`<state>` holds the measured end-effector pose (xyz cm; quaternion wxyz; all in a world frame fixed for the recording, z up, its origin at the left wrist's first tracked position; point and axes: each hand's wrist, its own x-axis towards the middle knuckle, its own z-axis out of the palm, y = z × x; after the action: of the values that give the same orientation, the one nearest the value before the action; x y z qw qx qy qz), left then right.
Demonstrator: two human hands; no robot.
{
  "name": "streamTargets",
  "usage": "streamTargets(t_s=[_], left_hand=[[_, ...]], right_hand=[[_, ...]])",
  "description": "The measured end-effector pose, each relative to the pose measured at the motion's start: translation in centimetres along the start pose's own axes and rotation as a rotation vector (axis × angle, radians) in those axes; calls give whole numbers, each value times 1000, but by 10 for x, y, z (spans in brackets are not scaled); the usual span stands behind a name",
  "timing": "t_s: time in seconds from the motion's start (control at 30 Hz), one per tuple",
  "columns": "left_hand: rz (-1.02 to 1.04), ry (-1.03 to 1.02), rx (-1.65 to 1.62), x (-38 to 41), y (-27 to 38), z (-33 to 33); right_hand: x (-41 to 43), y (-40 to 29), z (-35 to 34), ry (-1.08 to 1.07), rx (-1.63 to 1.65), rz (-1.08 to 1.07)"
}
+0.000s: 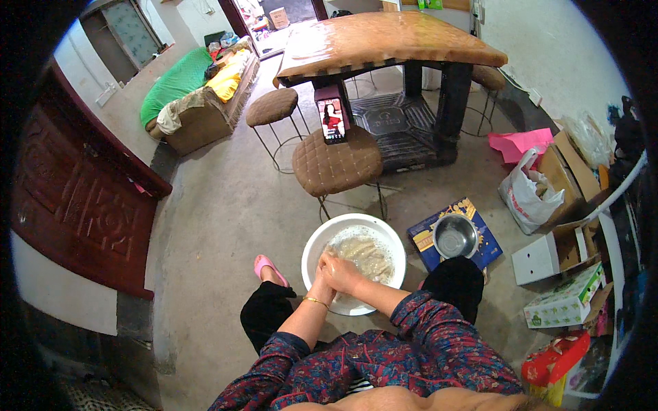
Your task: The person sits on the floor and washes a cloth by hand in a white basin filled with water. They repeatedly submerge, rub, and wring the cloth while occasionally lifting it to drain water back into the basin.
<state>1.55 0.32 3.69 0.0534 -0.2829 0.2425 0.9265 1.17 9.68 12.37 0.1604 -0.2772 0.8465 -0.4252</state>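
Note:
In front of me a white round basin (312, 241) stands on the floor, holding frothy, cloudy water and a heap of pale, soft strips (367, 254) whose kind I cannot tell. My left hand (322, 287), with a gold bangle at its wrist, is over the basin's left side. Closed against it is my right hand (340, 272), so the fingers partly hide one another. A small part of a pale, wet piece (330, 250) shows past the fingers; the rest is hidden in the grip.
A steel bowl (455, 236) rests on a flat blue box (421, 234) at the right. Beyond the basin, a phone (331, 121) leans upright on a brown padded stool (336, 167) before a table (390, 38). Cartons (537, 259) and a white plastic bag (529, 192) line the right side.

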Motion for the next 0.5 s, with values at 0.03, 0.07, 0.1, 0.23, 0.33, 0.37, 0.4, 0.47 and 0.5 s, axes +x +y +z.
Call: streamTargets(t_s=[0.03,0.07,0.1,0.23,0.33,0.37,0.4,0.47,0.5], left_hand=[[0,20,-10,-1,-2,3],[0,34,-21,-1,-3,8],[2,45,-29,-2,-6,11],[-56,79,-30,-3,-15,17],[-62,32,41,1,-11,8],[-6,-25,96,2,-4,3],[45,-80,151,4,-2,-1],[-24,-3,105,1,-6,1],[-56,30,84,-3,-8,8]], right_hand=[[-1,2,0,15,-10,2],[0,5,-2,-7,-54,45],[3,8,-7,-30,-100,89],[10,24,-21,33,-191,209],[10,26,-15,124,-91,136],[9,24,-13,166,-50,66],[6,17,-9,113,-55,53],[-1,-4,-5,5,-68,26],[2,5,-2,21,-98,12]])
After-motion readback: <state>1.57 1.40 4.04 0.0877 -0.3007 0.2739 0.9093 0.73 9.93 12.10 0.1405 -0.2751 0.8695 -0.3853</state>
